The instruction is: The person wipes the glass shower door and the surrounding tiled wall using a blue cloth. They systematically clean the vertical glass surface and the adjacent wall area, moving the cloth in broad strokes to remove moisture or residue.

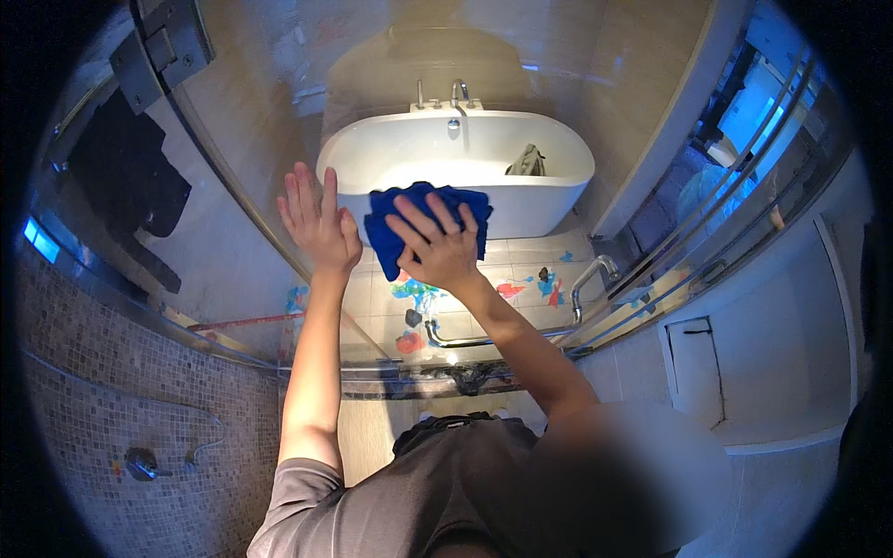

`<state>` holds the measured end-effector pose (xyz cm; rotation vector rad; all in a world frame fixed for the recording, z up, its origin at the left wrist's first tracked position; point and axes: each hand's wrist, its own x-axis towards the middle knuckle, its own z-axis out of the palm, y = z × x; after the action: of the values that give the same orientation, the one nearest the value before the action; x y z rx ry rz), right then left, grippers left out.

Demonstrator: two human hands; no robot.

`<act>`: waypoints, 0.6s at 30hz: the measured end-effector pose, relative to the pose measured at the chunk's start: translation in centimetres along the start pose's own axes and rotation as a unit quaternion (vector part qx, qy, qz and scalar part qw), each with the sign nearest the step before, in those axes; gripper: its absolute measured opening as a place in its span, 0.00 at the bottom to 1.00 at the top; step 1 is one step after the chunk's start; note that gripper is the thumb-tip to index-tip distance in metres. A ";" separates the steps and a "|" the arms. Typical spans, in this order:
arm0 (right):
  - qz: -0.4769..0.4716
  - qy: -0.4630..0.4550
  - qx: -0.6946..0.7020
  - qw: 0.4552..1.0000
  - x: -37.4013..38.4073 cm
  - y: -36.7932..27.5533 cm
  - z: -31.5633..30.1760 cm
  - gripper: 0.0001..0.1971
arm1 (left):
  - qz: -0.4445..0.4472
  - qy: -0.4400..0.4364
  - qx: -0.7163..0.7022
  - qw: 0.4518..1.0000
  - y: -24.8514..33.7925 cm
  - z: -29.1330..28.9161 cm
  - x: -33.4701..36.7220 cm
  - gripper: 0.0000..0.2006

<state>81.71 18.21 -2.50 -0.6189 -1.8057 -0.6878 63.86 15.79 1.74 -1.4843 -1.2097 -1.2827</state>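
Note:
My right hand (442,246) lies spread over a folded blue cloth (384,244), holding it up in front of me, seemingly flat against a clear glass panel. The cloth's edges stick out above and to the left of the fingers. To its left, my left hand (321,223) is raised with fingers stretched and apart. It holds nothing; whether its palm touches the glass is hard to tell. Below the cloth runs a bent metal handle (465,342), with its upper end to the right.
Beyond the glass stands a white bathtub (544,206) with a chrome faucet (456,91) behind it and a grey-green cloth (528,162) inside. Colourful splash-shaped patches (409,342) show on the floor tiles. A metal hinge (163,51) is at upper left, a shower valve (141,463) at lower left.

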 end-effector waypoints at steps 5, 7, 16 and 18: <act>-0.104 -0.122 0.008 0.987 -0.6 4.1 -3.3 0.24 | 0.004 -0.027 0.002 1.000 -0.8 -0.3 -1.4 0.25; -0.077 -0.092 0.004 0.993 -1.2 6.9 -5.1 0.24 | 0.004 -0.025 -0.002 1.000 -0.8 -0.1 -1.7 0.25; 0.108 0.063 -0.078 0.989 -5.4 13.3 -8.3 0.22 | -0.006 -0.012 0.004 1.000 -0.4 0.2 -2.4 0.26; 0.161 0.117 -0.061 0.978 -4.7 11.0 -6.7 0.23 | -0.006 -0.010 -0.001 1.000 -0.4 0.2 -2.4 0.26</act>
<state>95.16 20.73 -3.27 -0.8530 -1.4139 -0.6236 63.47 15.72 -0.71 -1.4978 -1.2320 -1.2796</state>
